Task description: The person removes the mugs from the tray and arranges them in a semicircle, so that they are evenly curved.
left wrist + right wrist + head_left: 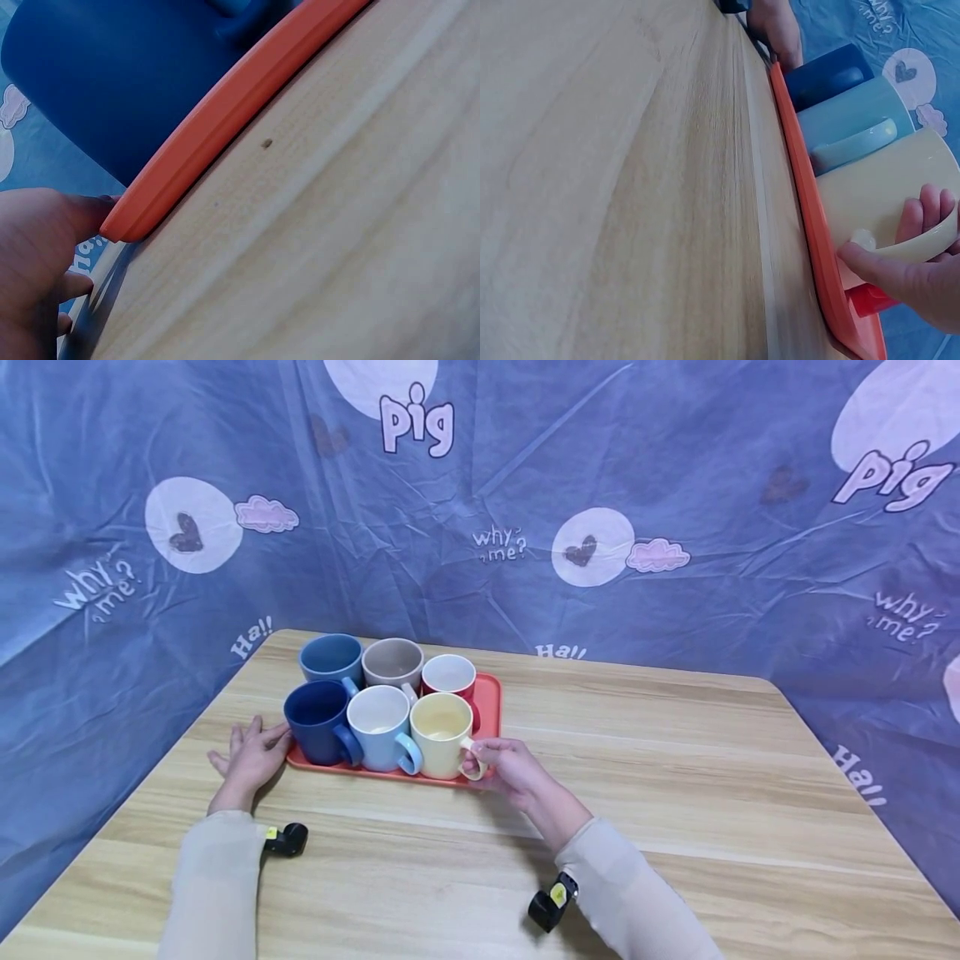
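A cream mug (pixel 442 735) stands upright at the front right of an orange-red tray (pixel 491 693). My right hand (pixel 517 772) holds it by its handle, fingers through the loop in the right wrist view. My left hand (pixel 258 756) rests at the tray's left end, with extended fingers touching the rim beside the dark blue mug (pixel 318 727). Between those two mugs stands a light blue mug (pixel 378 731). Behind are a teal-blue mug (pixel 330 660), a grey mug (pixel 392 664) and a red mug with a white inside (pixel 448 675), partly hidden by the front row.
The tray sits on a wood-grain table (pixel 675 793), toward its back left. A blue printed cloth (pixel 487 485) hangs behind and along the sides. Black wrist cameras (pixel 287 840) are strapped at both sleeves.
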`<state>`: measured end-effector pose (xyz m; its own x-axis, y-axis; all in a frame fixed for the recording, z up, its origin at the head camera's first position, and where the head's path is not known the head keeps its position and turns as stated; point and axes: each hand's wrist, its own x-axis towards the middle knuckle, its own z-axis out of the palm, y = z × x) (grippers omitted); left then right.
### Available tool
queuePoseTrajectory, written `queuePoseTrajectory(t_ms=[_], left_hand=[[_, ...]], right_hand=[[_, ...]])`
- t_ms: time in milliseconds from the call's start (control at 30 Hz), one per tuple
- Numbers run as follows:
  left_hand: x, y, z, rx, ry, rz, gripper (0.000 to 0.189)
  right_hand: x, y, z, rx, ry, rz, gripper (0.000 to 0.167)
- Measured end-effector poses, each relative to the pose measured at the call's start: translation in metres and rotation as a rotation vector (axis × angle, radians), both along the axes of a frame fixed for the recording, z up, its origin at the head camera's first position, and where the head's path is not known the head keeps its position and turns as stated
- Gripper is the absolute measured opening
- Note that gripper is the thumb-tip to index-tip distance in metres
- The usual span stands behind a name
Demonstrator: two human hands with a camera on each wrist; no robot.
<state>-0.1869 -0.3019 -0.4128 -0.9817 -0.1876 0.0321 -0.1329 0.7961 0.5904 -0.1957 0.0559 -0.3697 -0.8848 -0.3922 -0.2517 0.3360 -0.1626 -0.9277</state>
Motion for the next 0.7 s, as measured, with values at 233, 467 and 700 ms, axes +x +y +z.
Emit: queuePoseTrajectory(t_ms=[233,467,700], left_hand=[[0.000,0.001,0.000,0.015,-0.005,0.015,0.048],[0.001,0.001,0.000,0.028,0.015,0.016,0.046],[0.000,0.001,-0.001,0.025,0.000,0.020,0.046]], right_hand=[[0.002,0.001,0.001,-0.062,-0.027,-0.004,0.014],[0.005,0.005,0.005,-0.120,-0.006,0.032,0.020],[0.008,0.012,0.012,-0.132,-0.017,0.039,0.019]])
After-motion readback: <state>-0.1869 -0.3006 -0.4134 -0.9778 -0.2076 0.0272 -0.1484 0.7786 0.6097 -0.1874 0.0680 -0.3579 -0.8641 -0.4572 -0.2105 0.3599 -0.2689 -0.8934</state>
